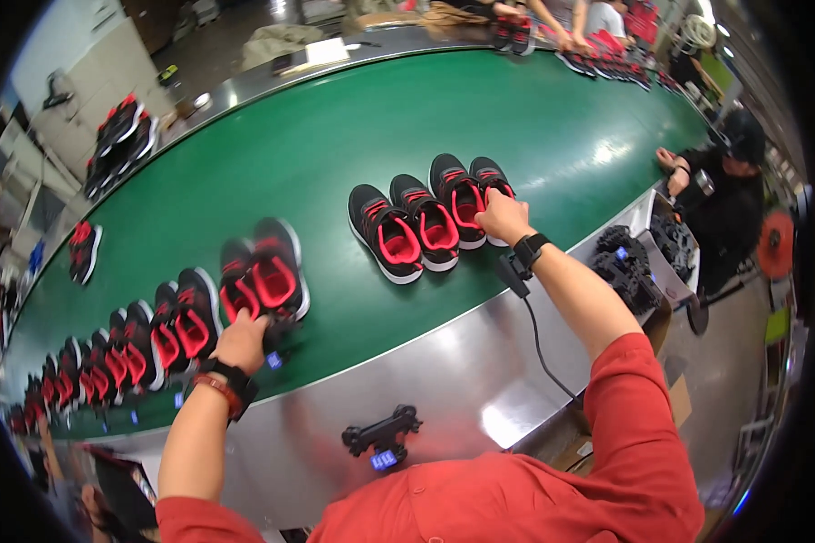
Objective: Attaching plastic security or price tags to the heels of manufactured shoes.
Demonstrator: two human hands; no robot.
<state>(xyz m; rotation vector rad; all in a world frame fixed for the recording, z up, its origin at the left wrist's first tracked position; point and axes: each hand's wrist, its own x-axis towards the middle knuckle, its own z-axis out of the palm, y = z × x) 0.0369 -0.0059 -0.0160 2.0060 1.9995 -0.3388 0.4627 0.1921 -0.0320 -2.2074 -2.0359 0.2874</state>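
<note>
Head view: hands (242,341) on shoes (264,281)

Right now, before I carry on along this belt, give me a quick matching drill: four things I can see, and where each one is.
Things:
1. left hand
2. right hand
3. black clamp
4. co-worker in black

Places:
A. on the steel ledge near my chest
B. on the rightmost shoe of the row of four
C. far right, beside the belt
D. on the blurred pair of shoes

Pairs: 1-D, 2-B, 3-A, 4-C
</note>
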